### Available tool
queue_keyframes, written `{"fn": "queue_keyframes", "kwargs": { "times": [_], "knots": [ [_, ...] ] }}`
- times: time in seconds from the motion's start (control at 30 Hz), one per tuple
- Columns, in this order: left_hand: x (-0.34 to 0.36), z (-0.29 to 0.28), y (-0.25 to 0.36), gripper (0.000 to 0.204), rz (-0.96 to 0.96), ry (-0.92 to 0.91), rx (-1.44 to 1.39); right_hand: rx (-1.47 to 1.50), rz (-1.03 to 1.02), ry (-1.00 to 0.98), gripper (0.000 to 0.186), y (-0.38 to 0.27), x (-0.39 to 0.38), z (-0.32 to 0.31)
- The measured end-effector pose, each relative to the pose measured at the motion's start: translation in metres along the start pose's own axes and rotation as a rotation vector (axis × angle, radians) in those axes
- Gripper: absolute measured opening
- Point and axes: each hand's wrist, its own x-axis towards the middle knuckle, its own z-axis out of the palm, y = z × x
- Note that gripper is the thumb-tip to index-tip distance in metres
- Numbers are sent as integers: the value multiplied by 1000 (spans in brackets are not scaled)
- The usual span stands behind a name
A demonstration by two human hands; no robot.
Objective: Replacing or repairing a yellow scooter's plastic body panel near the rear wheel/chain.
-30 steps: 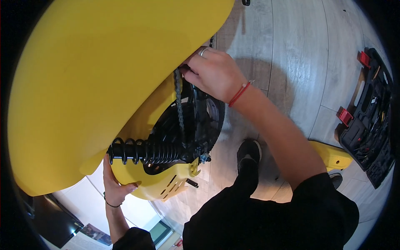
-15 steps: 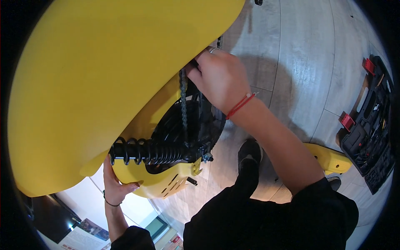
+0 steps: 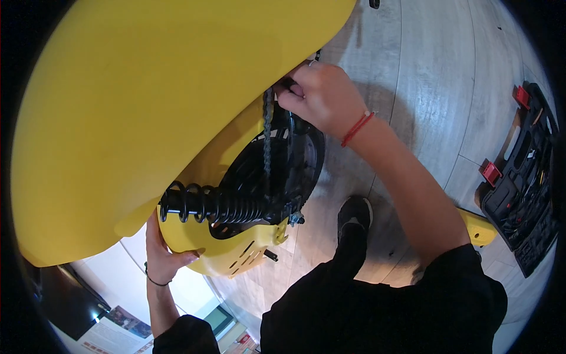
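A large glossy yellow body panel (image 3: 135, 118) of a vehicle fills the upper left. Below its edge show a black coil-spring shock absorber (image 3: 212, 203), a dark drive chain (image 3: 267, 138) and a black wheel (image 3: 309, 168). My left hand (image 3: 165, 256) grips the rounded yellow rear cover (image 3: 221, 253), thumb laid along its surface, fingers partly hidden by the panel. Beside the upper end of the chain, my right hand (image 3: 324, 94) is closed with its fingers curled. Its fingertips reach under the panel edge, and what they hold is hidden.
An opened black tool case (image 3: 525, 183) with red latches (image 3: 491, 173) lies on the wood-look floor (image 3: 430, 106) at the right. Near it is a smaller yellow part (image 3: 479, 229). My shoe (image 3: 355, 215) stands close behind the wheel. White furniture (image 3: 191, 289) is at the lower left.
My right hand has shifted slightly right, its fingers more curled. The chain, spring and wheel appear a little further right and the spring higher. My left hand keeps its place on the cover.
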Motion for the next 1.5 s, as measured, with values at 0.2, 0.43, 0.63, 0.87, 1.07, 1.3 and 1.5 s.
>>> {"fn": "queue_keyframes", "kwargs": {
  "times": [0.2, 0.43, 0.63, 0.87, 1.07, 1.3, 1.5],
  "knots": [
    [-1, 0, 0, 106, -14, 20, -13, -65, 99, -24, 20, -9, -2, 2],
    [1, 3, 5, 105, -13, 24, 3, -190, 60, -68, 21, -7, 4, -6],
    [4, 2, 5, 109, -12, 6, 8, -183, -38, 0, 21, 0, 1, 1],
    [4, 4, 6, 109, -10, 12, -33, 123, 229, 71, 21, -14, 1, 7],
    [0, 4, 8, 111, -41, 6, -19, -156, 272, 93, 25, -24, 1, 8],
    [2, 3, 4, 113, -10, 6, -4, -197, 184, 85, 25, -17, 4, 8],
    [5, 1, 1, 113, 33, 2, 21, -107, 77, 83, 23, -11, 1, 3]
  ]
}}
